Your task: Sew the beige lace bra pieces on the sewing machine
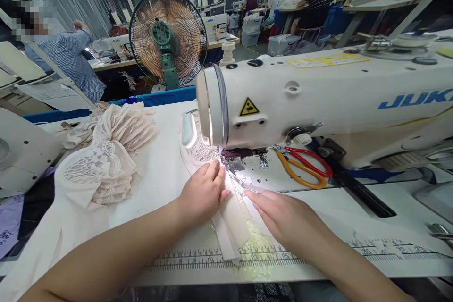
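A cream lace garment piece (198,153) lies under the head of the sewing machine (255,104), in the light at the needle. My left hand (203,193) presses down on this piece just in front of the needle, its fingers bent and close together. From beneath it a pale fabric strip (226,238) runs toward the table's front edge. My right hand (279,212) grips thin metal tweezers (246,185), whose tips point at the needle area. The tips' exact contact with the fabric is too small to make out.
Left of the machine lies a pile of lace pieces (113,151). Scissors with red and orange handles (300,170) rest on the machine bed. A printed ruler (184,259) runs along the front edge. Behind stand a fan (168,40) and a person in a striped shirt (67,56).
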